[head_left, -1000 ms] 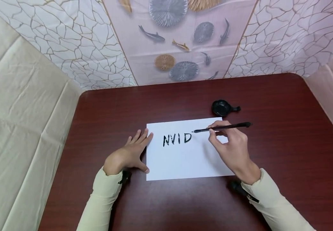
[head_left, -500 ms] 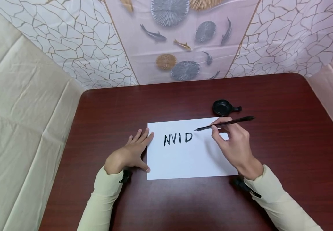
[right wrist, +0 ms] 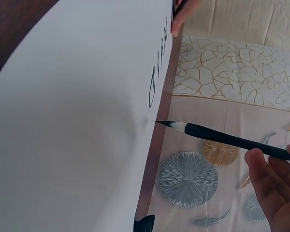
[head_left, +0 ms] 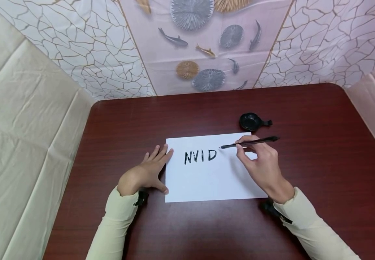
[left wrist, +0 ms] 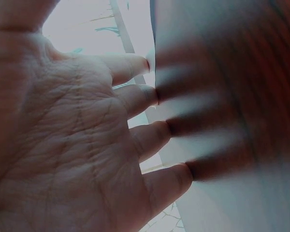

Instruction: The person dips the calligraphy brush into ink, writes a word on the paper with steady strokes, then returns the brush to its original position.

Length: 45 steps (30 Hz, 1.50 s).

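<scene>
A white sheet of paper [head_left: 200,184] lies on the table with the black brushed letters "NVID" [head_left: 200,156] across its upper part. My left hand [head_left: 146,174] is spread flat at the sheet's left edge, its index fingertip and thumb touching the paper. In the left wrist view, its palm and straight fingers [left wrist: 154,191] meet the tabletop. My right hand [head_left: 262,164] pinches a dark calligraphy brush [head_left: 249,143] between thumb and fingers. The right wrist view shows the brush's black-tipped white bristles [right wrist: 171,124] just above the paper, to the right of the "D", apparently not touching it.
A small black dish with a handle [head_left: 251,121] sits just beyond the paper's upper right corner. The dark red wooden table [head_left: 135,115] ends at a patterned cloth backdrop [head_left: 206,54], with plain cloth [head_left: 21,137] hanging at the left side.
The brush tip has shifted slightly right of the "D". Its handle end rose, then dipped again. My left hand keeps its place on the paper, and the letters look the same.
</scene>
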Each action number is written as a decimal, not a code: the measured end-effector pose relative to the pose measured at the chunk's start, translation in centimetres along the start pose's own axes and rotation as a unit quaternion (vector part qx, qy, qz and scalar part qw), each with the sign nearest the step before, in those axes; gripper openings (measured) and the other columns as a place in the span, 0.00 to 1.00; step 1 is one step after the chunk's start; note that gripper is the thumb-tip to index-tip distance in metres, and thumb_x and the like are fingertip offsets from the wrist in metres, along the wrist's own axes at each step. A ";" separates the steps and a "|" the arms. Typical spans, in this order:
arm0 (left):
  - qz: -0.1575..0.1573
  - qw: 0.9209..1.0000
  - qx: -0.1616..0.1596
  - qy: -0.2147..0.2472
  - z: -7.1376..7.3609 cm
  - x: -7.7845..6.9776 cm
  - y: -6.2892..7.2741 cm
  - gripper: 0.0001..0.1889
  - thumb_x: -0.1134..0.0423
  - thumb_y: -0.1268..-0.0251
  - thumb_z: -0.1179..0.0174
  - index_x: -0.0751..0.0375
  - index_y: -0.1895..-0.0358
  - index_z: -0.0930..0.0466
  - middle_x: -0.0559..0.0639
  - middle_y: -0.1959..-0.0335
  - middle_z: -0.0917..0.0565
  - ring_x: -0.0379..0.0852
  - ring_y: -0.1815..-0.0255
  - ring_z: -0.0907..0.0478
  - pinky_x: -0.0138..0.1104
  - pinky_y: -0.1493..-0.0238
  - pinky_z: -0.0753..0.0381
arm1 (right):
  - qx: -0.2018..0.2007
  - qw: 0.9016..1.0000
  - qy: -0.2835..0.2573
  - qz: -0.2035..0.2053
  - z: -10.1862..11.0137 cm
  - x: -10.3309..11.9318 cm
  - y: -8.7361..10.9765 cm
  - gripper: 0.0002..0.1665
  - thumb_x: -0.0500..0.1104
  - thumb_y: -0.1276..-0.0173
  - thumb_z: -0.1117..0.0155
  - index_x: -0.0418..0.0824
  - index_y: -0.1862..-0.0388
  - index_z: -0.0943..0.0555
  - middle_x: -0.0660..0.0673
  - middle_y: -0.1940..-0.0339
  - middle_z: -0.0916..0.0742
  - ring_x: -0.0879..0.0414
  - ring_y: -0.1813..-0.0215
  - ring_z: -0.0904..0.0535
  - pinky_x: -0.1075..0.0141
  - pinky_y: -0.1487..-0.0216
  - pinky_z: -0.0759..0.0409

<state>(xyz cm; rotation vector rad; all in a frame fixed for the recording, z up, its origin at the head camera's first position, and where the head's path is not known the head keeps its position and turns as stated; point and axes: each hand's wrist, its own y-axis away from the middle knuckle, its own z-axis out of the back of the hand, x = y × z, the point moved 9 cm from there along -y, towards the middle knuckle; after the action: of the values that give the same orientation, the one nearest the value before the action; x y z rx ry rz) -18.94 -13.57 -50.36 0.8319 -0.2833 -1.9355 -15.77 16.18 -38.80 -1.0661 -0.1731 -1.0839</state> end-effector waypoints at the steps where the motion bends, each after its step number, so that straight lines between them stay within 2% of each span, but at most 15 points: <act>1: 0.000 1.000 0.000 0.000 0.0 0.0 0.0 0.73 0.51 0.53 0.14 0.52 0.12 0.65 0.54 0.12 0.70 0.58 0.12 0.77 0.61 0.17 0.68 | 0.003 1.000 0.002 0.000 -0.1 0.0 0.1 0.11 0.26 0.36 0.31 0.34 0.56 0.14 0.43 0.62 0.11 0.52 0.63 0.12 0.85 0.50 0.24; 12: -0.002 1.000 0.000 0.005 -0.1 0.1 0.0 0.73 0.52 0.53 0.14 0.53 0.12 0.64 0.54 0.11 0.69 0.59 0.12 0.76 0.62 0.17 0.68 | 0.021 1.000 0.005 -0.004 -0.8 -0.4 0.7 0.11 0.26 0.36 0.32 0.34 0.56 0.15 0.43 0.62 0.11 0.52 0.64 0.11 0.85 0.53 0.23; 22: -0.003 1.000 0.005 -0.001 0.0 0.1 -0.1 0.74 0.50 0.52 0.14 0.52 0.12 0.66 0.54 0.12 0.72 0.58 0.13 0.79 0.61 0.17 0.69 | 0.042 0.999 0.018 0.017 -0.5 0.6 0.8 0.12 0.26 0.40 0.30 0.35 0.57 0.16 0.43 0.63 0.10 0.53 0.65 0.11 0.81 0.55 0.19; 25: -0.001 1.000 0.007 -0.002 0.0 0.1 -0.2 0.74 0.50 0.52 0.14 0.51 0.12 0.67 0.52 0.12 0.73 0.57 0.13 0.80 0.60 0.17 0.70 | 0.029 0.999 0.008 0.015 -0.1 0.8 0.6 0.12 0.26 0.41 0.30 0.35 0.58 0.15 0.43 0.64 0.10 0.52 0.66 0.11 0.83 0.52 0.22; 29: -0.001 1.000 0.005 -0.002 0.0 0.1 -0.2 0.74 0.50 0.52 0.14 0.51 0.12 0.67 0.52 0.12 0.73 0.56 0.13 0.80 0.60 0.17 0.70 | -0.009 1.000 0.004 0.014 0.9 0.6 0.0 0.10 0.28 0.40 0.32 0.35 0.59 0.15 0.44 0.65 0.10 0.53 0.67 0.13 0.85 0.51 0.24; 33: -0.001 1.000 0.005 -0.004 0.0 0.2 -0.2 0.74 0.50 0.52 0.15 0.51 0.12 0.67 0.52 0.12 0.72 0.57 0.13 0.80 0.60 0.17 0.70 | -0.034 0.999 0.007 0.008 1.4 -0.1 -0.4 0.10 0.28 0.38 0.34 0.35 0.59 0.14 0.45 0.65 0.09 0.59 0.68 0.17 0.82 0.55 0.24; 39: -0.005 1.000 0.004 -0.006 -0.1 0.2 -0.2 0.73 0.49 0.51 0.15 0.51 0.12 0.66 0.52 0.12 0.72 0.57 0.13 0.79 0.60 0.17 0.69 | -0.024 1.000 0.002 -0.018 1.2 -1.3 -0.4 0.09 0.27 0.36 0.32 0.33 0.57 0.13 0.43 0.63 0.09 0.73 0.61 0.19 0.84 0.52 0.25; 45: -0.006 1.000 0.001 0.000 0.1 0.1 -0.1 0.73 0.50 0.51 0.15 0.52 0.12 0.65 0.54 0.12 0.71 0.58 0.13 0.78 0.61 0.17 0.69 | -0.028 0.999 -0.003 -0.020 1.1 -1.4 -0.2 0.10 0.26 0.37 0.31 0.35 0.58 0.12 0.43 0.63 0.09 0.69 0.62 0.19 0.84 0.53 0.25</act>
<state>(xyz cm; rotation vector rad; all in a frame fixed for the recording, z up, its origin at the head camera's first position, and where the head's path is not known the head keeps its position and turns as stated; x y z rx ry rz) -19.04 -13.59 -50.38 0.8364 -0.2805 -1.9464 -16.25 17.90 -38.94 -1.1214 -0.1708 -1.1274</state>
